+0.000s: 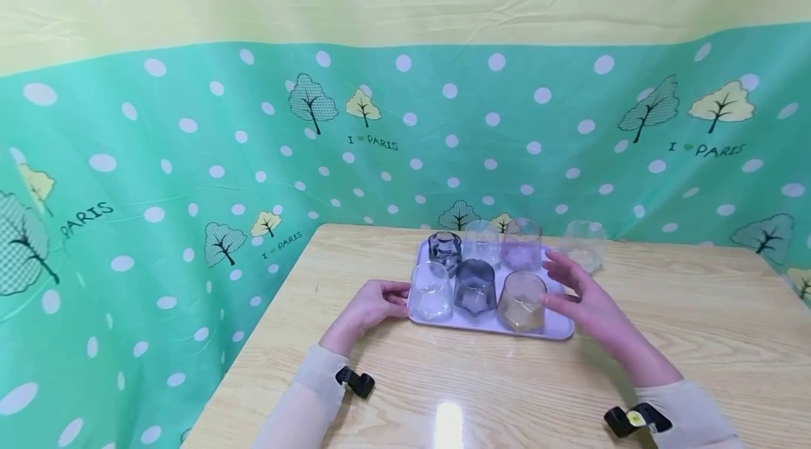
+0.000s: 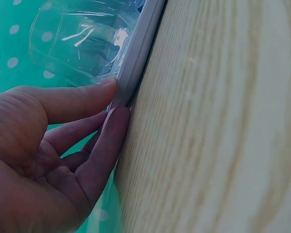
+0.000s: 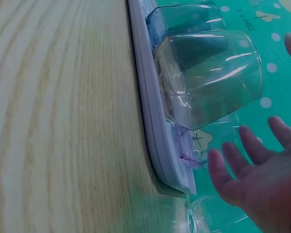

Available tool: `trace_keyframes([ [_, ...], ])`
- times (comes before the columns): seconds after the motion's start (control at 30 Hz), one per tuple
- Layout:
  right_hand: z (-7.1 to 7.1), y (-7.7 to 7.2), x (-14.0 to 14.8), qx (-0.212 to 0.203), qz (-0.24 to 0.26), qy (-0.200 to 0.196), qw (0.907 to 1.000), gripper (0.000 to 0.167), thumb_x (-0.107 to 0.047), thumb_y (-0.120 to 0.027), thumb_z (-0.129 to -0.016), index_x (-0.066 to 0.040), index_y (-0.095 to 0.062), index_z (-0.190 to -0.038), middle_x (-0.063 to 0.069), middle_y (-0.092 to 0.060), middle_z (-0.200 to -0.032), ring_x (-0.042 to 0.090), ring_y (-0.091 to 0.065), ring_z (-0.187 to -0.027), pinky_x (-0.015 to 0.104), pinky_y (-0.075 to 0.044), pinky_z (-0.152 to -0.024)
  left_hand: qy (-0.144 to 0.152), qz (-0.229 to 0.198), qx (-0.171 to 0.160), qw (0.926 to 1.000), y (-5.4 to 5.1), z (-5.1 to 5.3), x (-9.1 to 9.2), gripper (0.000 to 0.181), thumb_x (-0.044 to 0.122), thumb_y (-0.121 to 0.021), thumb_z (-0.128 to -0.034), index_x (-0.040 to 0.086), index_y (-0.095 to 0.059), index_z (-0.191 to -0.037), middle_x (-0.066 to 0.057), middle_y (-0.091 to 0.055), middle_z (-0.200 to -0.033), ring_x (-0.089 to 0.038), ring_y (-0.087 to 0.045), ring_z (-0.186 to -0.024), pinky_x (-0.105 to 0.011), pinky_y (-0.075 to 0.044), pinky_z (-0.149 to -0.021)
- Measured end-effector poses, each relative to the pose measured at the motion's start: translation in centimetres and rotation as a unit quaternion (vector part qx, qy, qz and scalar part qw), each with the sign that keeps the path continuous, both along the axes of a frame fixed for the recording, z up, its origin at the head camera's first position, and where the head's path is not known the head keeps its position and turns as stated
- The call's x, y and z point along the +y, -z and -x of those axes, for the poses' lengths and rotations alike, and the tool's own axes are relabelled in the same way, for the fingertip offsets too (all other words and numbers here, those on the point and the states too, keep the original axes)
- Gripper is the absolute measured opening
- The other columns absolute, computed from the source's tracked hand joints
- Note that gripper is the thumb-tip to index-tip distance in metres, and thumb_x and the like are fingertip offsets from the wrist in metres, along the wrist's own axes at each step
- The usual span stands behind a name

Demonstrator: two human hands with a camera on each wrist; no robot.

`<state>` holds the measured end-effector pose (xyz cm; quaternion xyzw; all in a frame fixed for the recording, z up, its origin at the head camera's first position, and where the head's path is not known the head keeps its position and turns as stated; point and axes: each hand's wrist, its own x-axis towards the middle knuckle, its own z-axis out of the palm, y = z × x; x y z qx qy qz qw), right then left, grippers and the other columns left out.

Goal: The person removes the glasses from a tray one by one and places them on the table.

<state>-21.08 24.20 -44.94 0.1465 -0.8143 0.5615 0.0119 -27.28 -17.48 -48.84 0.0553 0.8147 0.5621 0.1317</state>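
A pale lilac tray (image 1: 481,326) lies on the table and carries several drinking glasses. Along its front stand a clear glass (image 1: 431,298), a grey glass (image 1: 475,291) and an amber-tinted glass (image 1: 523,305). Behind them are a dark faceted glass (image 1: 445,248), another clear glass (image 1: 483,243) and a purple-tinted glass (image 1: 522,246). My left hand (image 2: 53,155) pinches the tray's left edge between thumb and fingers. With fingers spread, my right hand (image 1: 586,305) hovers beside the amber glass at the tray's right side. In the right wrist view a gap separates its fingers (image 3: 250,145) from that glass.
Off the tray, a clear glass (image 1: 584,245) stands on the table, behind my right hand. The light wood table (image 1: 355,386) reaches back to a green and yellow printed cloth (image 1: 431,118).
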Motion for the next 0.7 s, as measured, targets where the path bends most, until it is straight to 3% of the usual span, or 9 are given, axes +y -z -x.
trace_keyframes([
  [0.1,0.0,0.3,-0.3,-0.011,-0.019,-0.029,0.9993,0.091,-0.017,-0.081,-0.097,-0.008,-0.026,-0.169,0.029,-0.04,-0.163,0.053,-0.039,-0.148,0.03,-0.049,-0.11,-0.001,0.001,-0.002,1.0,-0.1,0.0,0.1,0.061,-0.008,-0.086,-0.0801,-0.005,-0.067,-0.138,-0.01,-0.075,-0.115,-0.018,-0.072,-0.096,-0.031,-0.061,-0.087],
  [0.23,-0.1,0.7,-0.5,-0.02,-0.051,-0.044,0.9976,0.098,-0.021,-0.087,-0.091,-0.008,-0.029,-0.168,0.027,-0.043,-0.162,0.052,-0.04,-0.148,0.049,-0.048,-0.113,-0.002,0.002,-0.007,1.0,-0.3,-0.2,0.3,0.061,-0.009,-0.085,-0.081,-0.006,-0.066,-0.139,-0.01,-0.074,-0.116,-0.019,-0.071,-0.096,-0.031,-0.063,-0.085],
  [0.43,0.0,1.5,-0.5,-0.016,-0.065,-0.044,0.9968,0.097,-0.02,-0.089,-0.089,-0.005,-0.032,-0.166,0.026,-0.049,-0.157,0.051,-0.048,-0.142,0.04,-0.052,-0.109,0.001,-0.007,-0.02,0.9998,-0.7,-0.4,0.5,0.061,-0.011,-0.083,-0.0819,-0.006,-0.065,-0.14,-0.012,-0.073,-0.115,-0.02,-0.071,-0.095,-0.033,-0.064,-0.083],
  [0.7,0.2,1.7,-0.7,-0.008,-0.065,-0.043,0.9969,0.086,-0.022,-0.088,-0.09,-0.002,-0.041,-0.16,0.025,-0.053,-0.154,0.048,-0.055,-0.136,0.049,-0.054,-0.106,0.001,-0.007,-0.023,0.9997,-0.6,-0.4,0.5,0.061,-0.012,-0.082,-0.0822,-0.007,-0.064,-0.141,-0.013,-0.072,-0.114,-0.021,-0.071,-0.093,-0.034,-0.064,-0.081],
])
